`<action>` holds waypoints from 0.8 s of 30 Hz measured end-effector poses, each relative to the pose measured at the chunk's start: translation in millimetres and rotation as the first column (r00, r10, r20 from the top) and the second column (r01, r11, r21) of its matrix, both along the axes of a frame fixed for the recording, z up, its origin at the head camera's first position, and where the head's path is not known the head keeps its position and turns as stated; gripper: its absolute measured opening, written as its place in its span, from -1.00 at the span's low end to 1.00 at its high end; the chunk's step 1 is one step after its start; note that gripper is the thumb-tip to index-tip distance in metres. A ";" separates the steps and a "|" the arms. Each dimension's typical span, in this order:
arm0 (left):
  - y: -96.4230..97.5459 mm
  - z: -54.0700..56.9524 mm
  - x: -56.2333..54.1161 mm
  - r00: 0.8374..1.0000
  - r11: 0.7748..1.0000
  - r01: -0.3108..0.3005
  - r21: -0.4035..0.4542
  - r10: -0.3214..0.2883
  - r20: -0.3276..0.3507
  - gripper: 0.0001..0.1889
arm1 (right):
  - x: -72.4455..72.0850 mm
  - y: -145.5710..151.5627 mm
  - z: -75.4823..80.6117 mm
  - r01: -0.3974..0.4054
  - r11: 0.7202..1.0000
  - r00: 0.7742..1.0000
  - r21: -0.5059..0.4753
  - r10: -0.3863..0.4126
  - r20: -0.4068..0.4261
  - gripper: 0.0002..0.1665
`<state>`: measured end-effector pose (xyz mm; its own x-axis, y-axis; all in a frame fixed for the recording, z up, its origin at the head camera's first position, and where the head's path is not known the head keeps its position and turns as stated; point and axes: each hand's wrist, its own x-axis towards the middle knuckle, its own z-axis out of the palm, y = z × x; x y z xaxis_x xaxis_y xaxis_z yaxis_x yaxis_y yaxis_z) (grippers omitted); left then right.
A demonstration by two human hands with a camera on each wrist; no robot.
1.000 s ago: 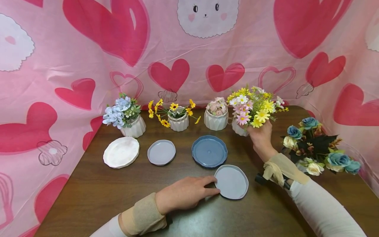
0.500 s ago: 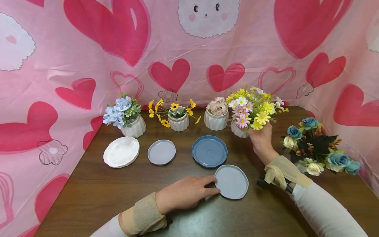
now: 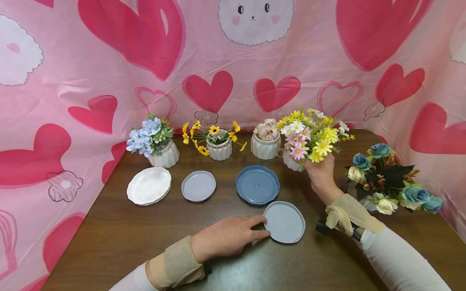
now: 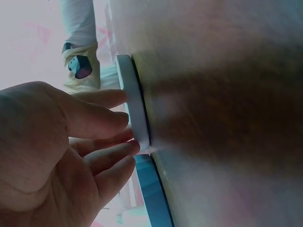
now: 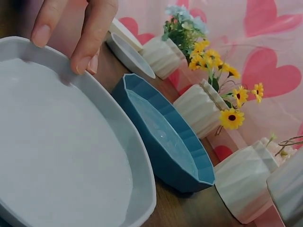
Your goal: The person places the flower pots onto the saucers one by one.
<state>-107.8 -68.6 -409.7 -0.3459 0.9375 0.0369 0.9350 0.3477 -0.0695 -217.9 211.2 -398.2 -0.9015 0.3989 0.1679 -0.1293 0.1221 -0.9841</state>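
Note:
My left hand [image 3: 226,237] rests fingertips on the left rim of a light grey saucer [image 3: 285,223] lying on the table. In the left wrist view its fairly straight fingers meet the rim of that saucer [image 4: 133,106]; fingertips [image 5: 84,65] also show on it in the right wrist view. My right hand [image 3: 322,177] grips a white flowerpot [image 3: 292,162] full of pink, yellow and white artificial daisies [image 3: 316,135]; blooms and pot hide most of its fingers. A blue saucer [image 3: 257,186] sits just behind the grey one.
Along the back stand white pots with blue hydrangeas [image 3: 145,136], yellow sunflowers [image 3: 214,130] and pink roses [image 3: 267,131]. A white saucer [image 3: 149,186] and a smaller grey saucer [image 3: 198,186] lie left. Blue and cream roses [image 3: 391,178] spread at the right.
My right hand has shifted slightly left and nearer with the pot of daisies. The left hand and the saucers have kept their places.

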 end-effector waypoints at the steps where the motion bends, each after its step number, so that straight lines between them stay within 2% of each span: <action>1: 0.0 0.1 -0.2 1.000 1.000 -0.001 -0.004 0.001 0.003 -0.58 | 0.3 0.1 -0.2 0.004 1.000 1.000 0.003 -0.004 -0.004 -0.12; 9: 0.6 1.4 0.1 1.000 1.000 -0.007 -0.029 0.008 0.016 -0.57 | 3.3 -0.7 -2.0 -0.001 1.000 0.999 -0.016 0.000 -0.035 -0.14; 16: 0.5 2.8 -0.4 0.999 0.999 -0.012 -0.040 0.014 0.029 -0.57 | 6.5 -1.7 -1.6 -0.014 0.999 0.996 -0.048 0.010 -0.094 -0.17; 24: 0.5 2.6 -1.0 0.999 0.999 -0.015 -0.047 0.016 0.038 -0.56 | 10.9 -2.1 1.5 -0.040 0.990 0.986 -0.138 0.017 -0.166 -0.25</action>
<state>-108.8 -68.1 -407.1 -0.3607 0.9325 -0.0202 0.9319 0.3593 -0.0504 -207.1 209.1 -396.8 -0.8776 0.4035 0.2589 -0.2922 -0.0221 -0.9561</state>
